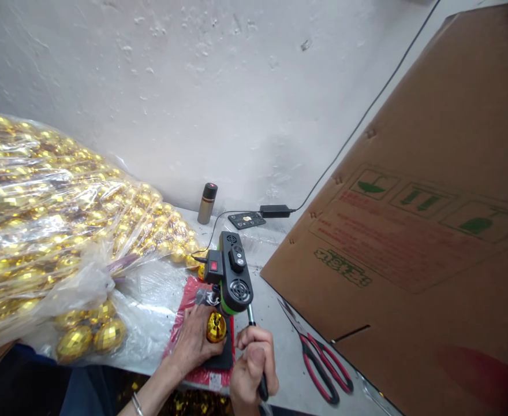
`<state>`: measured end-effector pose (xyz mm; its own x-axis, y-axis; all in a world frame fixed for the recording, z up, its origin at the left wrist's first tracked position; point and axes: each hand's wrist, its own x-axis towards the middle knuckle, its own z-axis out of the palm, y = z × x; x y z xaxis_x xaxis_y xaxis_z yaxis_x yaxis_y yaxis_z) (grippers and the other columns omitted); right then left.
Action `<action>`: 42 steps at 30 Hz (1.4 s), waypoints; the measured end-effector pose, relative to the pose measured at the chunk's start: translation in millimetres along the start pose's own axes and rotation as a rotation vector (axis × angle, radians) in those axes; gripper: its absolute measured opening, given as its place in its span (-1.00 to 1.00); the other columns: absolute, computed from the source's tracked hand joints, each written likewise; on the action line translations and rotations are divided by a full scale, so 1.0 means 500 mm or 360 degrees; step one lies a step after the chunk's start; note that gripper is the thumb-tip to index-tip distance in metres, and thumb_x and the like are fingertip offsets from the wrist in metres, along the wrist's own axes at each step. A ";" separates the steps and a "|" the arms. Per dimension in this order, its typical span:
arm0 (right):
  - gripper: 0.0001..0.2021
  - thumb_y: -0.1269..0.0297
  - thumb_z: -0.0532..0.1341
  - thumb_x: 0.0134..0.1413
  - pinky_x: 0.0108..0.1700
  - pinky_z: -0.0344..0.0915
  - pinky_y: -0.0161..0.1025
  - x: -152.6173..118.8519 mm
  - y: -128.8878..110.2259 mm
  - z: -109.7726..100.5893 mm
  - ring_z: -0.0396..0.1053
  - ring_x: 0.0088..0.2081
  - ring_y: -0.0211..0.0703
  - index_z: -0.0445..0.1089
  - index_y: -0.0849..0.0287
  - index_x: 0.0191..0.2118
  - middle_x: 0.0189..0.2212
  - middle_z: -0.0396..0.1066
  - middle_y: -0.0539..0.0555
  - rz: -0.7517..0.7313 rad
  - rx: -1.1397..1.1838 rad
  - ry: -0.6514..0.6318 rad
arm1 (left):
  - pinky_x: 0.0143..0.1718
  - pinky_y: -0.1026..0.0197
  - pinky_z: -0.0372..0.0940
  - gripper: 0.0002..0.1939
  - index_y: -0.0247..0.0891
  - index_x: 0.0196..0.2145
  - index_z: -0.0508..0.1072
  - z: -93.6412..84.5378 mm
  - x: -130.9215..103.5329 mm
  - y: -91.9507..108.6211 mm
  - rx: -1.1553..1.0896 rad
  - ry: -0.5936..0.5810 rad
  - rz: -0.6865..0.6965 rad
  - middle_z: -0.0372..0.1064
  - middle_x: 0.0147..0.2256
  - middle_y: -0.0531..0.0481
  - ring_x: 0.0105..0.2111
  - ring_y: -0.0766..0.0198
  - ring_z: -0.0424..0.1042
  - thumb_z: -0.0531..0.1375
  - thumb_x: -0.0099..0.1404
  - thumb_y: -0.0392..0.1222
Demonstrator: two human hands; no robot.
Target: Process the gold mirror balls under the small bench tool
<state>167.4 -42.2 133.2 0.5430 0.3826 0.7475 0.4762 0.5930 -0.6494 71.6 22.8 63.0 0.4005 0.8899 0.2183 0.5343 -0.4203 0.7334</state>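
Observation:
Under the front end of a small black machine [235, 271] with a green band, my left hand [197, 338] holds a shiny gold mirrored ball [216, 327]. The ball sits between thumb and fingers, over the black base of the machine. My right hand [254, 367] is closed round the black handle [263, 388] of a metal lever at the machine's right side. Red plastic [187, 297] lies under the machine. A red switch [213, 265] shows on its left side.
A large clear bag of gold balls [63, 196] fills the left. Red-and-black scissors [318, 358] lie at right, beside a big cardboard box [410, 231]. Behind stand a bottle [207, 203], a black patterned plate [246, 220] and a power adapter [275, 211] with its cable.

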 end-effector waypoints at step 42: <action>-0.71 0.38 0.09 0.46 -0.49 0.20 -0.35 0.073 -0.060 -0.023 0.24 -0.52 -0.30 0.35 0.13 -0.37 -0.45 0.31 -0.02 0.0044 -0.0169 -0.0284 | 0.18 -0.23 0.35 -0.44 -0.17 0.28 0.40 -0.124 -0.085 -0.113 0.0598 0.0508 0.0105 0.49 0.18 -0.33 0.16 -0.25 0.46 0.23 0.42 0.10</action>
<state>180.7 -54.5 178.3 0.4300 0.5228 0.7361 0.5383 0.5061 -0.6739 -21.6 19.8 52.4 0.2260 0.8446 0.4854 0.7705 -0.4599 0.4413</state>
